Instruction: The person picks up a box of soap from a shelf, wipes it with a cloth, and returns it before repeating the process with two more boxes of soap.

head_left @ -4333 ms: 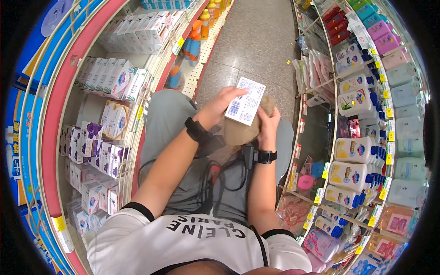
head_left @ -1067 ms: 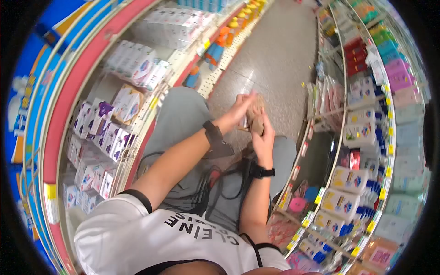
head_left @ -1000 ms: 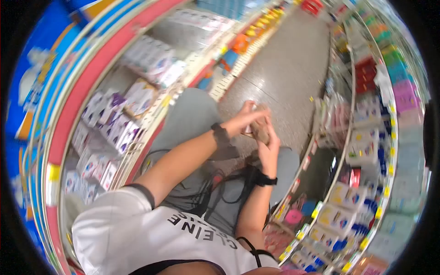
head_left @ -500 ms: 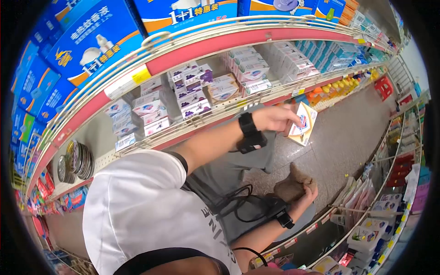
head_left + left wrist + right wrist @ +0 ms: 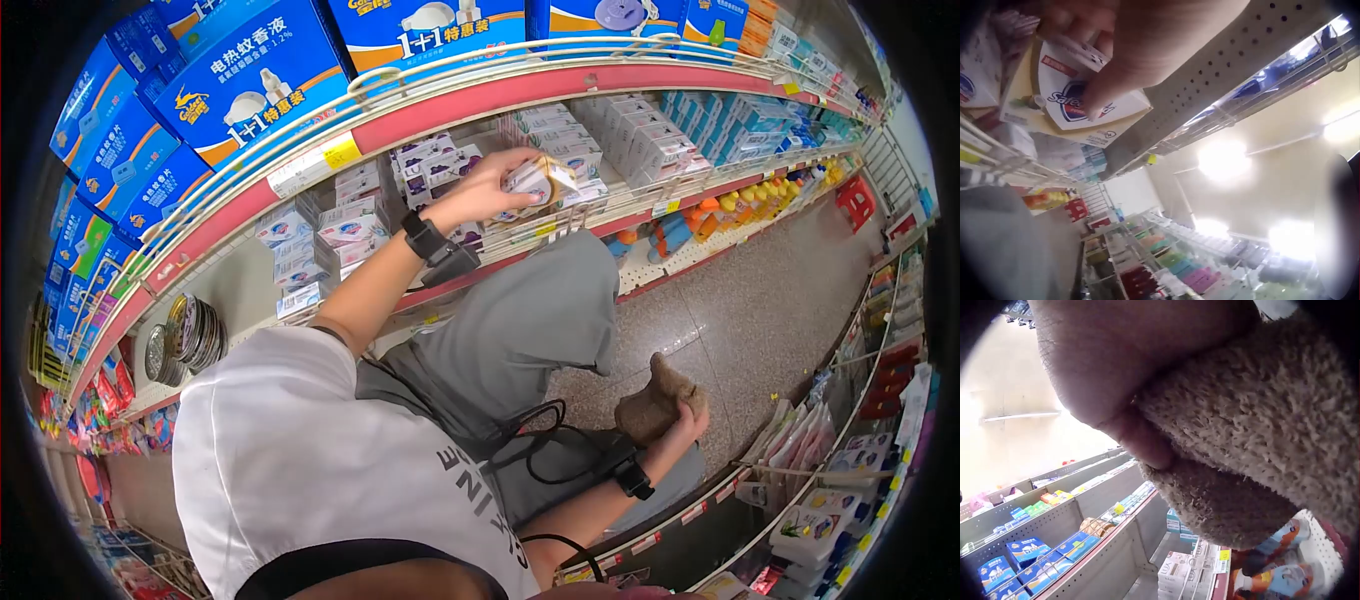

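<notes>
My left hand [image 5: 487,190] grips a white and yellow Safeguard soap box [image 5: 545,182] at the shelf, right over the row of soap boxes. In the left wrist view the thumb lies across the printed front of the soap box [image 5: 1054,75], with fingers behind it. Low over the right knee, my right hand [image 5: 688,422] holds a bunched brown cloth [image 5: 648,408]. The right wrist view shows the fluffy pile of this cloth [image 5: 1266,419] close up, pinched in a fold under the fingers.
Purple-printed soap boxes [image 5: 428,165] and white soap boxes [image 5: 640,135] stand along the shelf behind a wire rail. Above are blue mosquito-repellent boxes [image 5: 265,85]. Orange-capped bottles [image 5: 690,228] line the lower shelf. Opposite stand white pump bottles [image 5: 812,525].
Earlier both hands were together at the soap box and cloth. They then parted; over the last half second my left hand carried the box leftward to the shelf, while my right kept the cloth low.
</notes>
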